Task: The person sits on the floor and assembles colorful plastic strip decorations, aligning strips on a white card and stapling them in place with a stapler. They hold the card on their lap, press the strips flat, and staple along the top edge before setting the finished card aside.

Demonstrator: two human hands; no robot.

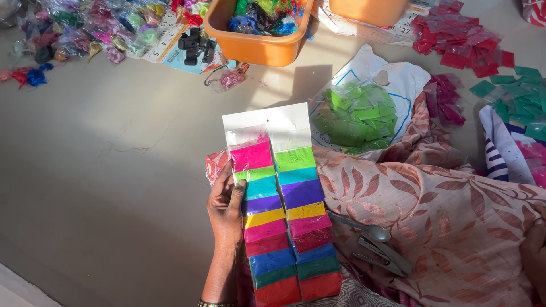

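Observation:
My left hand (226,209) grips the left edge of a white card (282,206), thumb lying over it. Two columns of small clear packets of coloured powder are fixed to the card: pink, green, cyan, purple, yellow, red, blue. The card lies tilted over my lap, which is covered in peach cloth with a leaf pattern (443,216). My right hand (534,253) shows only at the right frame edge, resting on the cloth; what it does is hidden. A metal stapler (380,250) and a spoon (372,230) lie on the cloth just right of the card.
A pile of green powder packets (355,116) sits on a white plastic bag. Orange tubs (259,48) stand at the top, one holding mixed packets. Loose packets lie top left (96,28); red packets (460,40) and teal packets (520,96) lie at the right. Grey floor (102,170) spreads left.

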